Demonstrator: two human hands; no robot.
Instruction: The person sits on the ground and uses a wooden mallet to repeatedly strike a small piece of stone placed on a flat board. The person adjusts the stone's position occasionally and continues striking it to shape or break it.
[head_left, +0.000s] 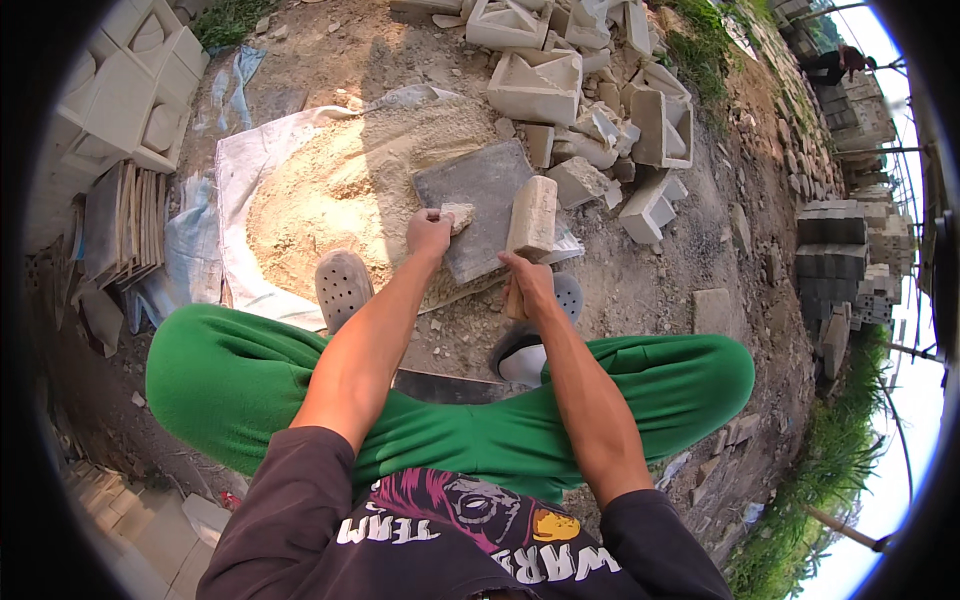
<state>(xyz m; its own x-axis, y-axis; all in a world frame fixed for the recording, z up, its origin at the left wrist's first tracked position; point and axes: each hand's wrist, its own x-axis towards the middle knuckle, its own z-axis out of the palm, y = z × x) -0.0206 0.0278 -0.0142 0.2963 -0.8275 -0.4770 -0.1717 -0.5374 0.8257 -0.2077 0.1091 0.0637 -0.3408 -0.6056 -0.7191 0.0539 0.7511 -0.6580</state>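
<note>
My left hand (430,232) pinches a small, pale, rough chunk of stone (459,215) over a flat dark grey slab (470,170). My right hand (527,280) is closed round the handle of a mallet (533,212), which looks wooden and is coated in pale dust. Its blocky head is raised at the slab's right side, a little to the right of the chunk. The slab lies tilted at the edge of a heap of sandy, crumbled material (310,215) on a white sheet (245,180).
Broken pale cast blocks (535,85) are piled beyond the slab to the right. Larger moulded blocks (140,75) stand at the left, beside stacked thin boards (130,220). Grey blocks (832,240) are stacked at the far right, with a person (840,65) bending near them.
</note>
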